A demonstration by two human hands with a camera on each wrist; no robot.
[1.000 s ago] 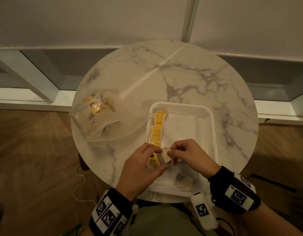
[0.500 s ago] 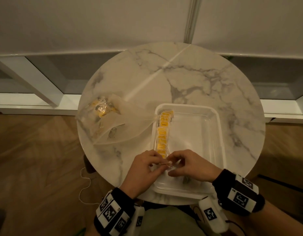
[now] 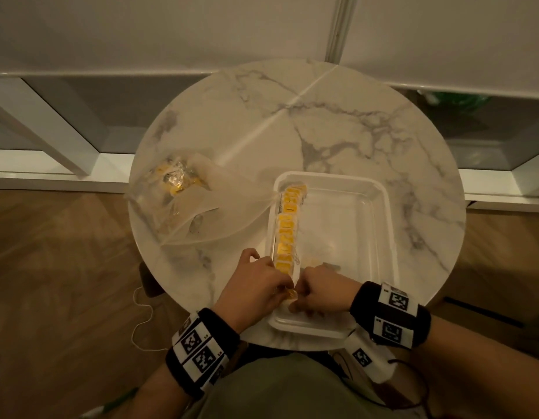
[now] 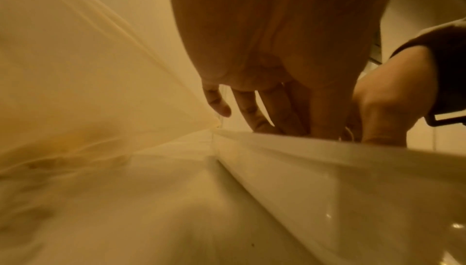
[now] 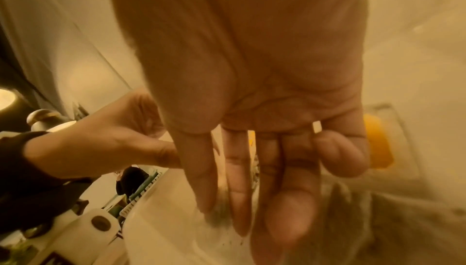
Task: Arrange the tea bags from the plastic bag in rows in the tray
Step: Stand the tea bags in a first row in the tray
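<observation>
Plastic bag (image 3: 183, 207) lies slack at the left of the bench (image 3: 337, 128), mouth toward the tray (image 3: 380, 225), probably to keep reaches short, a few tea bags (image 3: 174, 181) still inside. Next, a row of tea bags (image 3: 287, 228) hugs the tray's left wall. At its near end, left hand (image 3: 256, 285) and right hand (image 3: 322, 293) meet, fingers curled, pinching a tea bag (image 3: 291, 294), seemingly seating it in line.
</observation>
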